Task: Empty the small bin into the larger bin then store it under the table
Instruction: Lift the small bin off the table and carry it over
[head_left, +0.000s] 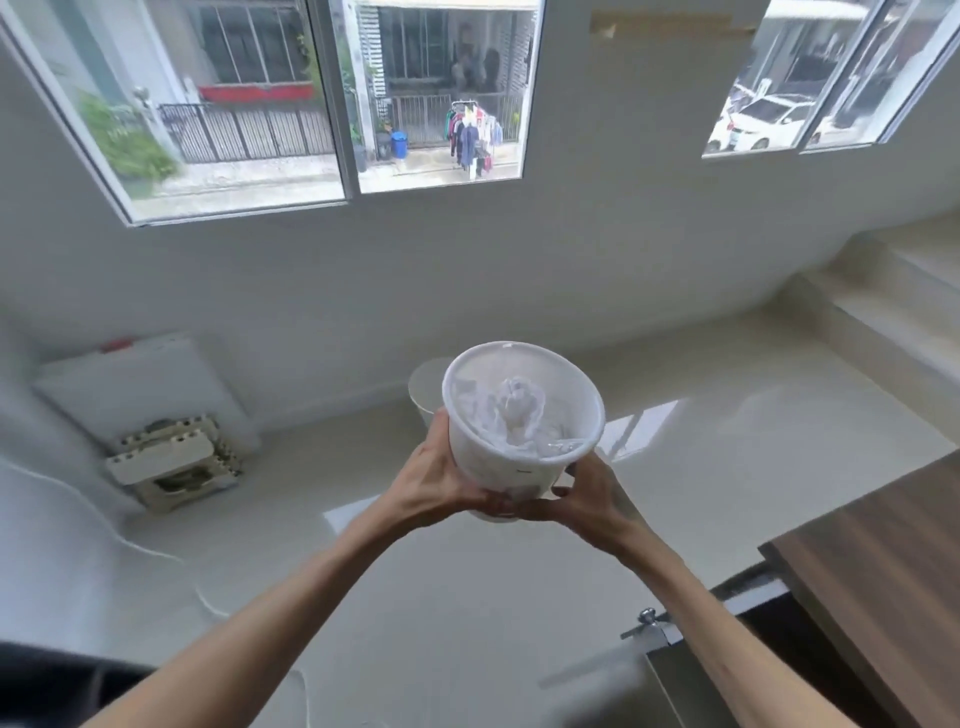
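I hold a small white bin (485, 467) out in front of me, above the floor. Its mouth tilts toward me, and crumpled white paper or plastic (517, 410) lies inside. My left hand (441, 478) grips its left side and base. My right hand (584, 493) cups the base from the right. Behind the small bin, mostly hidden by it, the rim of a larger pale bin (423, 384) shows on the floor near the wall.
A wood-topped table (883, 561) with a metal bracket (649, 623) stands at the lower right. Pale steps (883, 312) rise at the right. A white board (135, 384) and a folded cream stool (171, 462) lean by the left wall. Glossy floor (415, 597) stretches ahead.
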